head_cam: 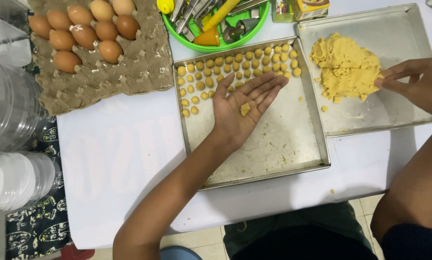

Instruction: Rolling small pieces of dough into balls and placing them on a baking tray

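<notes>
My left hand (242, 108) lies palm up over the middle metal tray (273, 149), fingers apart, with a small bit of yellow dough (245, 109) resting on the palm. Several small dough balls (235, 65) sit in rows at the far end of that tray. My right hand (418, 84) reaches to the right tray (399, 29), its fingertips pinching at the right edge of the yellow dough heap (346, 67).
A cardboard egg carton (124, 67) with several brown eggs (81, 33) lies at the far left. A green bowl of utensils (216, 24) stands behind the trays. Clear plastic containers (9, 110) stack at the left edge. The white tabletop (119, 159) ends near my body.
</notes>
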